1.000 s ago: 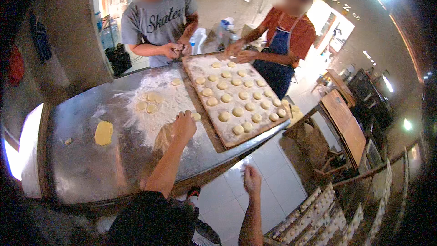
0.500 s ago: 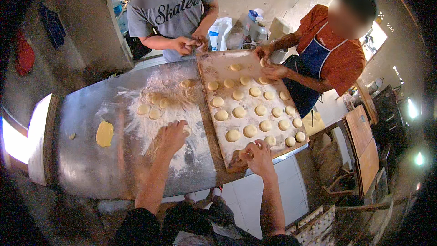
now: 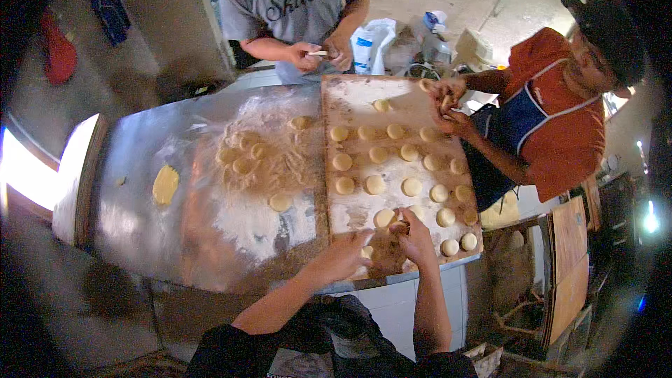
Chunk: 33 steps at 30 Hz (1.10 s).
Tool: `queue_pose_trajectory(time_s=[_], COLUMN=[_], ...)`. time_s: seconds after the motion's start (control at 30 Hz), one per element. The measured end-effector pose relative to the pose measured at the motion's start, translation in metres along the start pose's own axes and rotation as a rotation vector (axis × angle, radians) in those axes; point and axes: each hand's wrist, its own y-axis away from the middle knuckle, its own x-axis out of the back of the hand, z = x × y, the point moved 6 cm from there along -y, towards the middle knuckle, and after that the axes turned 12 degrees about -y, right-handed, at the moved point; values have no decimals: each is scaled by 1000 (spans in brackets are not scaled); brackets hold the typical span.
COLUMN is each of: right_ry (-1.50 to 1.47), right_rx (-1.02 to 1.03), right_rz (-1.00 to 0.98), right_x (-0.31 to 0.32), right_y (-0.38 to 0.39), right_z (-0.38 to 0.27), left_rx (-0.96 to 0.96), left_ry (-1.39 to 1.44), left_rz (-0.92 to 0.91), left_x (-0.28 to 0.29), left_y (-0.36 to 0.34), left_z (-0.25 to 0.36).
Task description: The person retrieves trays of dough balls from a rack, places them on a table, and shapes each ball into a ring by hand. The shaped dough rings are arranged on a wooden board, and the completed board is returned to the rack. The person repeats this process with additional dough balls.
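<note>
My left hand (image 3: 343,257) is over the near left corner of a floured wooden tray (image 3: 364,87), fingers stretched out beside a round dough ball (image 3: 367,252). Whether it touches that ball is unclear. A little to the right, my right hand (image 3: 416,238) is closed, fingertips curled round what looks like a piece of dough (image 3: 400,227), partly hidden by the fingers. Just beyond it lies another dough ball (image 3: 384,218). Rows of pale, flattened dough balls (image 3: 411,187) cover much of the tray.
The metal table (image 3: 133,231) carries spread flour (image 3: 238,227), several dough balls (image 3: 241,166), and a yellow smear of soft fat or dough (image 3: 166,185). Across it, a person in a grey shirt (image 3: 301,10) handles a small pale piece. At right, an aproned person (image 3: 539,119) works over the tray.
My left hand has moved right from the floured table to the tray, leaving a dough ball on the flour. My right hand has shifted slightly on the tray. The view has turned somewhat.
</note>
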Motion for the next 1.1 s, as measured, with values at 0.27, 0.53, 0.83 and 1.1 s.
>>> queue_pose_trajectory(time_s=[0.27, 0.53, 0.83, 1.1], right_ry=[-72, 75, 478, 326], right_rx=[151, 627, 513, 181], right_rz=[-242, -613, -438, -708], right_x=[-79, -292, -380, -394], right_y=[-7, -31, -72, -71], right_z=[-86, -181, -202, -218], left_rx=[139, 594, 339, 699], left_ry=[328, 93, -418, 261], left_rz=[31, -195, 100, 286], left_x=[-5, 64, 91, 120], left_y=[57, 180, 184, 211], left_z=[-23, -238, -322, -319])
